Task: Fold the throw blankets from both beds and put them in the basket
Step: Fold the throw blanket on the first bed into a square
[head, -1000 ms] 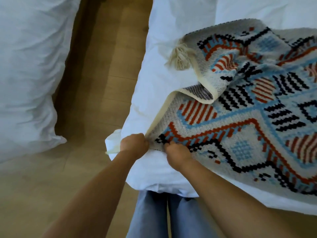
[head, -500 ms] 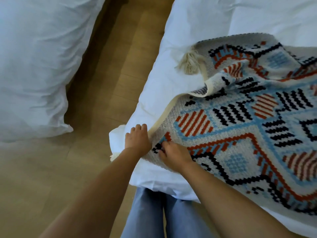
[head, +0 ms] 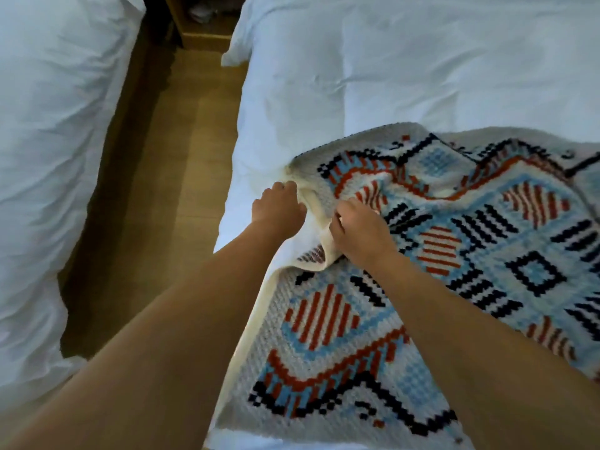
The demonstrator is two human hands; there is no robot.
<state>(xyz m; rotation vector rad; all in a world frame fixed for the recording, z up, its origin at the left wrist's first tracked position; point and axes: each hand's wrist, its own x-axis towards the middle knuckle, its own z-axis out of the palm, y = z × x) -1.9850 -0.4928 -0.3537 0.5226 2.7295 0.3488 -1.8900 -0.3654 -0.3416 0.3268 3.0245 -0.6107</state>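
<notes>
A knitted throw blanket [head: 454, 254] with red, blue, black and white patterns lies spread over the right bed [head: 389, 76]. Its left edge is turned over in a cream fold. My left hand [head: 279, 209] grips that folded cream edge near the bed's left side. My right hand [head: 360, 232] pinches the same fold just to the right, fingers curled into the fabric. Both arms reach forward across the blanket's near corner. No basket is in view.
A second bed [head: 48, 157] with white bedding fills the left. Between the beds runs a strip of wooden floor [head: 168, 190]. A wooden nightstand [head: 201, 30] stands at the far end of the gap.
Both hands have left the blanket's near corner and moved forward along its left edge to the turned-over fold. The tassel seen earlier is hidden now. The view has moved closer over the bed.
</notes>
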